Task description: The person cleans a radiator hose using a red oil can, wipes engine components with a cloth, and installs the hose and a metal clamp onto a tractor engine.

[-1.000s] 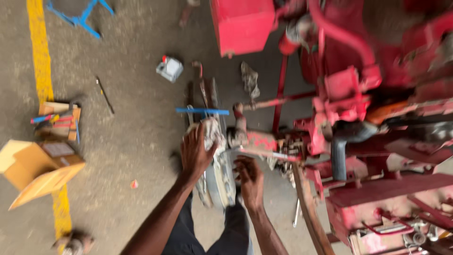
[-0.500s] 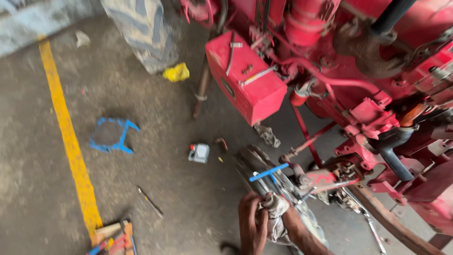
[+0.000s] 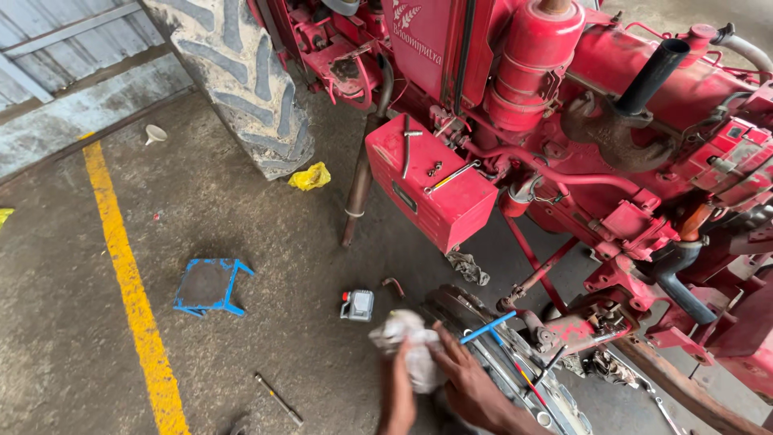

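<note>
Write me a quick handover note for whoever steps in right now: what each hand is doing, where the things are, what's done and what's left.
Left hand: gripping a white rag, bunched up.
Right hand: also on the rag, pressed beside the round metal assembly at the red tractor.
Blue-handled tool: resting on the assembly.
On the floor: small grey can, blue stand, a rod, yellow cloth.
Loose tools lie on the red box.
Done: cannot tell from this view how much is wiped.
Left: assembly is apparently not fitted.
</note>
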